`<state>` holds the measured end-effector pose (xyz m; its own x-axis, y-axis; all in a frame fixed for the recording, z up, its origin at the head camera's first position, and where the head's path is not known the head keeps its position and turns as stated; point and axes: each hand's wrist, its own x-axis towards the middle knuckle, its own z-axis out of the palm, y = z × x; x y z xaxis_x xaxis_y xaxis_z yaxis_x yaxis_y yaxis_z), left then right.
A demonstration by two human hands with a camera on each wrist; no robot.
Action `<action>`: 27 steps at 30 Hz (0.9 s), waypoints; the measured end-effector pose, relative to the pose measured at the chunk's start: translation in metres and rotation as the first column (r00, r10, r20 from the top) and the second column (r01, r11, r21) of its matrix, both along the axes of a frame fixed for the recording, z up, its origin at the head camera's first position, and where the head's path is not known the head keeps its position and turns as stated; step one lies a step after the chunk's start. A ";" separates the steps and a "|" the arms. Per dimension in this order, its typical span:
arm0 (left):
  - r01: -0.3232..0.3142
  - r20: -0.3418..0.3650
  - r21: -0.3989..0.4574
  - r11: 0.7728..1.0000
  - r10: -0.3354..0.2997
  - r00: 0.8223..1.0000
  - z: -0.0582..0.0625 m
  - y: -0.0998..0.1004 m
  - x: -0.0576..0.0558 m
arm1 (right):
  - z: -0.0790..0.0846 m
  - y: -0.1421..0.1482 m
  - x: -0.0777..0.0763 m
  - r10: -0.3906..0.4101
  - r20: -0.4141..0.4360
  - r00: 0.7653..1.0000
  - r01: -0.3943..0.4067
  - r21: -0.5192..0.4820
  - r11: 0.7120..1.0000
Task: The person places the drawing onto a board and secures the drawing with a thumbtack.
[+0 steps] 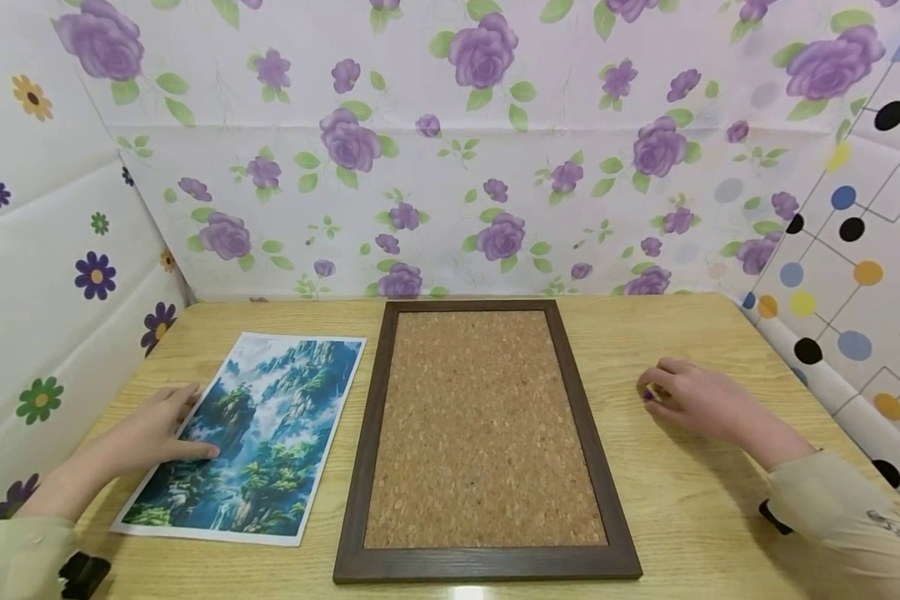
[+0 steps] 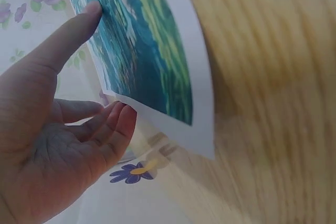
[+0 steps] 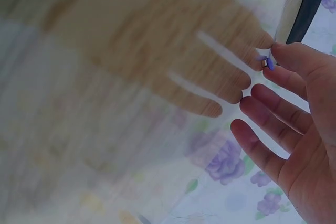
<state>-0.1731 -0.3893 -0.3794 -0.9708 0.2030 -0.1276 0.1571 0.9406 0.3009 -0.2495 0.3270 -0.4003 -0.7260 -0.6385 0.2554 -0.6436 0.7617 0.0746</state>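
A printed landscape picture (image 1: 277, 425) of misty blue-green mountains, with a white border, lies to the left on the table. My left hand (image 1: 135, 437) holds it at its left edge. The left wrist view shows the thumb on the picture's face (image 2: 142, 51) and the other fingers curled at its edge, which stands a little off the table. On the right, my right hand (image 1: 701, 404) pinches a small purple push pin (image 3: 270, 63) between thumb and index finger, close over the wood. Its other fingers are loosely bent.
A cork board (image 1: 487, 425) in a dark brown wooden frame (image 1: 487, 563) lies upright to me at the middle of the wooden table (image 1: 675, 517). Flowered cloth (image 1: 420, 167) hangs behind the table, and patterned cloths close off both sides.
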 end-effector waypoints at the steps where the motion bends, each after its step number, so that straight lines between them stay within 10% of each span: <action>1: -0.006 0.000 0.004 1.000 0.006 1.000 -0.001 0.000 0.000 | 0.000 0.000 0.000 0.005 0.003 1.000 -0.004 -0.005 1.000; 27: -0.035 0.044 0.029 0.999 0.033 0.998 0.004 -0.005 -0.004 | 0.003 -0.005 -0.002 -0.010 0.061 0.998 0.013 -0.041 0.999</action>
<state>-0.1766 -0.3942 -0.3755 -0.9709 0.1743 -0.1640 0.1115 0.9358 0.3343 -0.2518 0.3220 -0.3972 -0.7480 -0.6201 0.2366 -0.6373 0.7706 0.0046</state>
